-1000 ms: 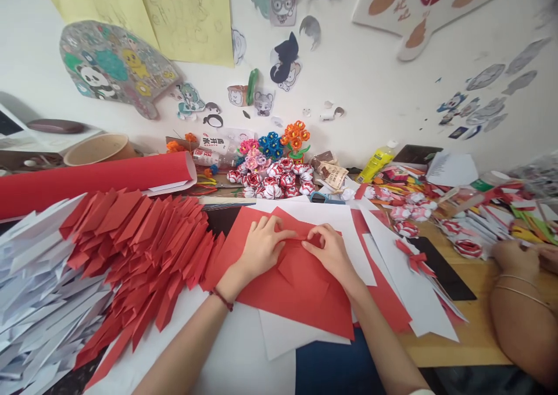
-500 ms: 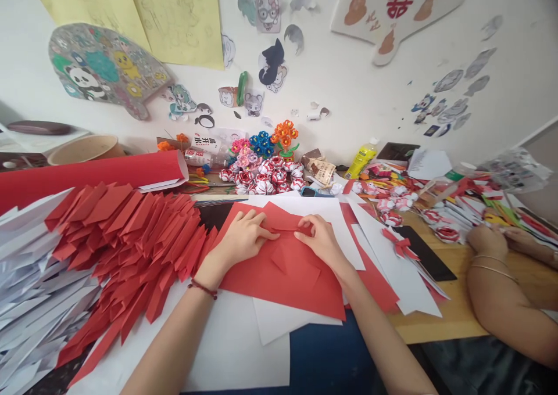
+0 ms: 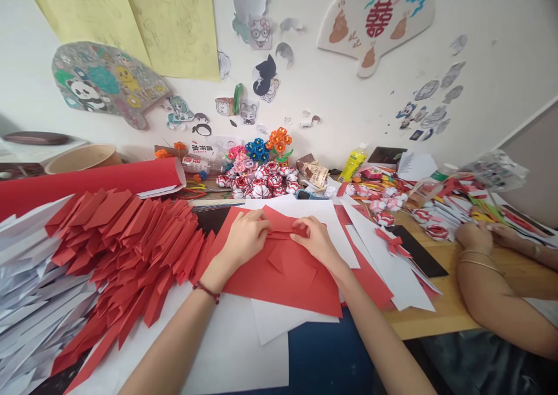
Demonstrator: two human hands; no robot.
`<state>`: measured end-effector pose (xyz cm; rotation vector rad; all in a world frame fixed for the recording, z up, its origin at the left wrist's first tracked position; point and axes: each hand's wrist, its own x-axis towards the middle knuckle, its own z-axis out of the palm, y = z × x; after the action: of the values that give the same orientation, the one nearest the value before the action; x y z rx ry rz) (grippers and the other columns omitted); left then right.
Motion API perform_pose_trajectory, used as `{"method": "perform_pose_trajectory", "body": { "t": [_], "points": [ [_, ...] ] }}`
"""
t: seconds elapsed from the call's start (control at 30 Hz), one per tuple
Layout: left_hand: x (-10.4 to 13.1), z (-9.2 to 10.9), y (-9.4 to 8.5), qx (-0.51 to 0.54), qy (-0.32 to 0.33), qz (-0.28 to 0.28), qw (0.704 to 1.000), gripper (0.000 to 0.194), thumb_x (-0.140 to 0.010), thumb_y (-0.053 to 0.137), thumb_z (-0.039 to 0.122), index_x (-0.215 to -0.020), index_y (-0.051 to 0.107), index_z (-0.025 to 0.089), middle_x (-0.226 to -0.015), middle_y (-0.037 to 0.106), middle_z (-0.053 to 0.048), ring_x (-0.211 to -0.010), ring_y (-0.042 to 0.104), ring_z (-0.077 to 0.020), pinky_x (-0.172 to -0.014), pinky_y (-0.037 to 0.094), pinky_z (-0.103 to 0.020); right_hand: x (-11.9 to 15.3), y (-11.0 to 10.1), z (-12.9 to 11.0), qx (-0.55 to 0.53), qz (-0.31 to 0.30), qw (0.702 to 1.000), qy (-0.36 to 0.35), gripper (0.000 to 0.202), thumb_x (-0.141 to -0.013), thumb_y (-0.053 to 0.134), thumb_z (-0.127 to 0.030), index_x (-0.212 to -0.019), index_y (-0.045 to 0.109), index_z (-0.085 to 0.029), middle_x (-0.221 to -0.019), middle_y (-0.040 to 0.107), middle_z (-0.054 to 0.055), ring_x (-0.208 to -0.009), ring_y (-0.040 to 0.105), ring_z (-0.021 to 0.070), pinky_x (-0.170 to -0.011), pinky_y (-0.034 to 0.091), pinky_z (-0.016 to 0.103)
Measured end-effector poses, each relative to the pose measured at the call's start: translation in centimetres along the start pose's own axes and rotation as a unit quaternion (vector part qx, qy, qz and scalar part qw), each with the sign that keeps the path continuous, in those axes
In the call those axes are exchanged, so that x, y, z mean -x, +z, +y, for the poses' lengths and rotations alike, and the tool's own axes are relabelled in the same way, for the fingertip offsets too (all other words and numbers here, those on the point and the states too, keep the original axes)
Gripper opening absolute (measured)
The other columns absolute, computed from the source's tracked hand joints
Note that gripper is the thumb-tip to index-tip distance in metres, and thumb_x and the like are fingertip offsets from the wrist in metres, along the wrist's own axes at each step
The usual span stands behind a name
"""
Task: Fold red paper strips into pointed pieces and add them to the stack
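Note:
Both hands are at a folded strip of red paper (image 3: 282, 219) that lies on a larger red sheet (image 3: 261, 279). My left hand (image 3: 247, 235) is closed on the strip's left end, fingers curled. At the right end, my right hand (image 3: 314, 238) pinches the same strip between thumb and fingers. Creases run along the strip. Below it, a small folded red piece (image 3: 292, 265) rests on the sheet. White sheets (image 3: 235, 337) lie underneath.
Folded red papers (image 3: 131, 232) and folded white papers (image 3: 35, 302) are heaped at left, before a red roll (image 3: 87, 180). Red-and-white paper flowers (image 3: 261, 180) stand behind. At right, another person's arm (image 3: 483, 279) rests on the wooden table (image 3: 431, 319).
The camera view has tilted up and shifted slightly right. My left fingers have curled in more at the strip, and its lower edge now shows a clearer fold.

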<state>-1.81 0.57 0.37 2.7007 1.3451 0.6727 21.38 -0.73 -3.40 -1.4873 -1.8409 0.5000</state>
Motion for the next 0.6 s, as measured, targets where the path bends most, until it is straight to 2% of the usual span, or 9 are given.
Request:
{"method": "perform_pose_trajectory", "body": {
  "t": [0.1,0.17,0.3,0.43,0.53,0.6],
  "points": [
    [-0.7,1.0,1.2,0.005,-0.048,0.035,0.998,0.026,-0.097,0.039,0.021,-0.102,0.064,0.021,-0.105,0.066,-0.006,-0.094,0.058,-0.0195,-0.078,0.035,-0.034,0.1,-0.1,-0.2,0.007,0.002,1.000,-0.015,0.018,-0.080,0.069,-0.030,-0.097,0.067,-0.023,-0.096,0.059,0.004,-0.079,0.055,0.0178,-0.073,0.045,0.033],
    [-1.0,1.4,2.0,-0.008,-0.066,0.024,0.997,0.022,-0.098,0.041,0.027,-0.101,0.062,0.020,-0.106,0.065,-0.007,-0.099,0.057,-0.0215,-0.079,0.036,-0.035,0.2,-0.1,-0.4,0.018,0.006,1.000,-0.021,0.018,-0.081,0.068,-0.030,-0.097,0.067,-0.023,-0.095,0.059,0.003,-0.079,0.056,0.0179,-0.073,0.046,0.033],
    [-1.2,1.4,3.2,-0.036,-0.073,-0.001,0.997,0.016,-0.096,0.049,0.030,-0.093,0.060,0.020,-0.102,0.064,-0.007,-0.102,0.055,-0.0236,-0.080,0.036,-0.036,0.4,-0.2,-0.8,0.042,0.001,0.999,-0.027,0.017,-0.081,0.067,-0.028,-0.098,0.067,-0.024,-0.096,0.060,0.003,-0.082,0.059,0.0187,-0.072,0.046,0.033],
    [-1.1,1.2,3.6,-0.039,-0.072,-0.003,0.997,0.012,-0.093,0.055,0.031,-0.095,0.059,0.020,-0.104,0.063,-0.007,-0.103,0.054,-0.0238,-0.081,0.035,-0.036,0.6,-0.2,-1.4,0.045,-0.006,0.998,-0.049,0.012,-0.086,0.062,-0.029,-0.096,0.067,-0.024,-0.097,0.060,0.004,-0.088,0.061,0.0193,-0.078,0.047,0.033],
    [-1.1,1.2,3.6,-0.039,-0.070,-0.011,0.997,0.012,-0.093,0.055,0.031,-0.094,0.057,0.020,-0.106,0.063,-0.007,-0.103,0.054,-0.0236,-0.081,0.035,-0.035,0.5,0.0,-1.6,0.055,0.003,0.997,-0.047,0.012,-0.088,0.061,-0.033,-0.093,0.065,-0.023,-0.094,0.060,0.004,-0.084,0.060,0.0188,-0.077,0.047,0.033],
    [-1.1,1.2,3.6,-0.034,-0.071,-0.015,0.997,0.012,-0.094,0.054,0.031,-0.093,0.056,0.019,-0.105,0.063,-0.007,-0.102,0.054,-0.0230,-0.080,0.035,-0.035,0.3,0.1,-1.6,0.061,0.001,0.997,-0.051,0.009,-0.088,0.062,-0.031,-0.090,0.064,-0.023,-0.093,0.060,0.003,-0.084,0.060,0.0187,-0.075,0.046,0.032]
  ]
}}
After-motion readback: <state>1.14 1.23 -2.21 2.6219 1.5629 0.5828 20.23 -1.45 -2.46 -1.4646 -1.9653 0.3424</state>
